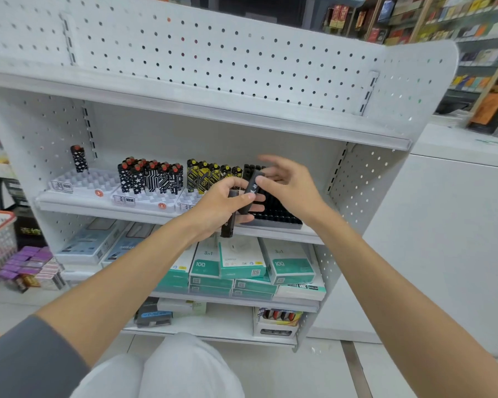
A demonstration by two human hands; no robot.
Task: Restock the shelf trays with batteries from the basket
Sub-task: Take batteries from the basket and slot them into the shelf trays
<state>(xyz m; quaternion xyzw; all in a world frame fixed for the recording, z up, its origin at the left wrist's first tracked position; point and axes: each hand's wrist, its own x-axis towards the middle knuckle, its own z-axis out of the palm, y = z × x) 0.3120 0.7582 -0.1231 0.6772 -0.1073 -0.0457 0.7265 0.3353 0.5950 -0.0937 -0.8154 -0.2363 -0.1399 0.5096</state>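
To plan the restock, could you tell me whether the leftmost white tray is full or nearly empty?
Nearly empty: the leftmost white tray holds one patterned item, upright at its back; the other slots are bare.

White tray labels (124, 200) read "NBM"; teal boxes (206, 263) below show "3in1" and "100".

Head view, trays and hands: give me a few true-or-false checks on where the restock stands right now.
1. The left hand holds two black batteries. True.
2. The right hand grips a battery. False: its fingers are spread open next to the upper one.
3. The leftmost white tray is full. False: only one patterned battery stands in it, at the back.
4. The black tray is the rightmost tray. True.
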